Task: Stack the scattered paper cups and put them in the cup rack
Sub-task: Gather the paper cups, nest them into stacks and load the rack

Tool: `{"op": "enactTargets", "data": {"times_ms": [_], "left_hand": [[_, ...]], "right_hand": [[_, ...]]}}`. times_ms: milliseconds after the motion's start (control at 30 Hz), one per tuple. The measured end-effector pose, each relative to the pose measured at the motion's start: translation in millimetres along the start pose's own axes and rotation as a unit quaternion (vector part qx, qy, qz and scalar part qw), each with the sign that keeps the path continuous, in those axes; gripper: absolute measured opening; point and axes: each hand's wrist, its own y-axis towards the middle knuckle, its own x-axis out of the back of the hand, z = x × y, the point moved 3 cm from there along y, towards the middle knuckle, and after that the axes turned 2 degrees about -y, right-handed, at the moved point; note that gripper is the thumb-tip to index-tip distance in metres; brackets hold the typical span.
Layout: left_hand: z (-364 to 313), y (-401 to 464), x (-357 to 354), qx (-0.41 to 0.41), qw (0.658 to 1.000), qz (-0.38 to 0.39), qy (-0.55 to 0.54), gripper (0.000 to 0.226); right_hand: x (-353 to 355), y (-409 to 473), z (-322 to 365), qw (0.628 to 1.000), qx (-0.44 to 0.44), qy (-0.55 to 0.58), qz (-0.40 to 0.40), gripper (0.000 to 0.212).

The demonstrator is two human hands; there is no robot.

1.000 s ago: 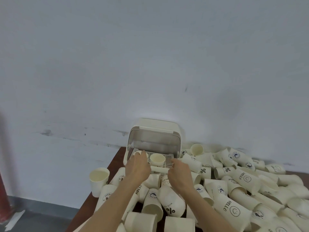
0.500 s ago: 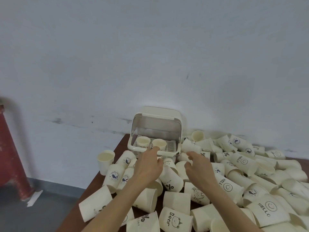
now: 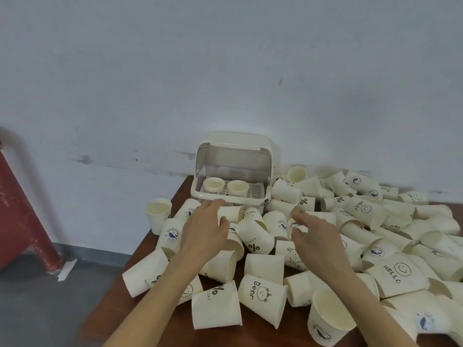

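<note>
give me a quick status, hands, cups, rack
Left hand open, right hand open, both over the loose cups. Cup rack lid up, two cups inside. Pile crowds the rack front.

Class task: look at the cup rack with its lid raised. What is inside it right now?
Inside the cup rack, two cup stacks stand mouth-up on the slatted tray, side by side at its left. How many cups each stack holds is hidden by nesting.

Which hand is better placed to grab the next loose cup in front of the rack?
Left, likely. The left hand has its fingertips at a tipped cup just before the cup rack. The right hand hovers open over the pile, touching nothing clearly.
</note>
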Motion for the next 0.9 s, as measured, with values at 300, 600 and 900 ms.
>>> {"op": "enactTargets", "data": {"times_ms": [300, 600, 900], "left_hand": [[-3.2, -0.8, -10.8, -0.006, 1.0, 0.019, -0.009, 0.041], [-24.6, -5.8, -35.2, -0.035, 0.997, 0.051, -0.046, 0.042], [-65.7, -36.1, -61.1, -0.126, 0.976, 0.148, -0.098, 0.03]], "right_hand": [[6.8, -6.3, -7.6, 0.999, -0.018, 0.029, -0.008, 0.036], [29.2, -16.4, -27.0, 0.999, -0.037, 0.032, -0.022, 0.039], [49.8, -23.4, -58.7, 0.996, -0.074, 0.023, -0.049, 0.037]]}}
